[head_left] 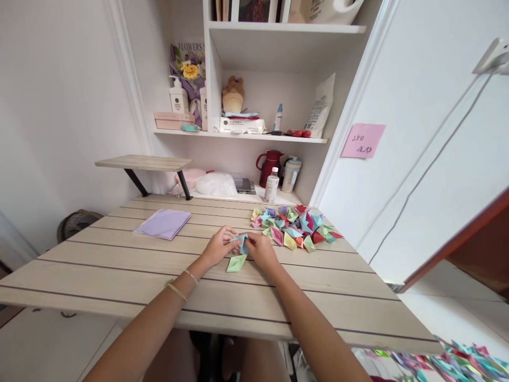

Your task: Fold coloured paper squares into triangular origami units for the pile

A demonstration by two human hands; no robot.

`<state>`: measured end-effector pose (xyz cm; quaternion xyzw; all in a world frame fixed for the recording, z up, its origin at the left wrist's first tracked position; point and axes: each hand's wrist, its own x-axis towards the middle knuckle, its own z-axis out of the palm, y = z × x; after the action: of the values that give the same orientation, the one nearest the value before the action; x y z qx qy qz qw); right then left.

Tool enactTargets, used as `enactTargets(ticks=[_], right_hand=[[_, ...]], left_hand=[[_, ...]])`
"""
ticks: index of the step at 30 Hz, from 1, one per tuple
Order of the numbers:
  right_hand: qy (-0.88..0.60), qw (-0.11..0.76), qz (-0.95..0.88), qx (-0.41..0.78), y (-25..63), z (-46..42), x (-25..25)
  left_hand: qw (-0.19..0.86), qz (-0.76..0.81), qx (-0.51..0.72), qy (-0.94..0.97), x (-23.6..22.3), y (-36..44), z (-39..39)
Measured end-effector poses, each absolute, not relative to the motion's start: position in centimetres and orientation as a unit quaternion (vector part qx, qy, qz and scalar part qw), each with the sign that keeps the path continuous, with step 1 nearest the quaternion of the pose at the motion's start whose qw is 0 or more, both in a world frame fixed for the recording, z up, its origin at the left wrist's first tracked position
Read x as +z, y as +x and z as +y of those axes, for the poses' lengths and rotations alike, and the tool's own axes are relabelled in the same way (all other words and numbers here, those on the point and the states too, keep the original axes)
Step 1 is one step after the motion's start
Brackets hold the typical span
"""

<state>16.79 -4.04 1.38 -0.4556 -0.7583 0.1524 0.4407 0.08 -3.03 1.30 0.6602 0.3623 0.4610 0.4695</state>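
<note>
My left hand (pixel 217 245) and my right hand (pixel 261 251) meet over the middle of the wooden table (pixel 119 270). Both pinch a small light-blue folded paper piece (pixel 240 241) between their fingertips. Just below it, a green folded paper boat shape (pixel 236 262) lies flat on the table. To the right of my hands sits a pile of several coloured folded paper pieces (pixel 296 225). A stack of purple and pink paper sheets (pixel 163 223) lies to the left.
A small raised wooden shelf (pixel 143 163) stands at the table's back left. Behind it are a red kettle (pixel 270 164), a white bottle (pixel 272 185) and a plastic bag (pixel 217 184). A pink note (pixel 362 140) hangs on the wall. More coloured folded pieces (pixel 457 366) lie at bottom right.
</note>
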Motion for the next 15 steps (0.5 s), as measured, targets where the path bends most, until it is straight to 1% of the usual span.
enactTargets(ticks=[3,8,12,15], right_hand=[[-0.458,0.451,-0.757,0.116,16.6,-4.2,1.6],[-0.501,0.441,-0.745,0.026,16.4,-4.5,1.6],[-0.520,0.422,-0.742,0.014,16.4,-4.5,1.6],[-0.516,0.417,-0.747,0.038,16.3,-4.5,1.5]], left_hand=[[0.433,0.398,0.481,0.650,1.0,-0.1,-2.8],[0.397,0.379,0.484,0.682,1.2,0.7,-3.3],[0.366,0.387,0.465,0.707,1.2,1.4,-3.8],[0.341,0.395,0.468,0.713,0.8,1.4,-3.9]])
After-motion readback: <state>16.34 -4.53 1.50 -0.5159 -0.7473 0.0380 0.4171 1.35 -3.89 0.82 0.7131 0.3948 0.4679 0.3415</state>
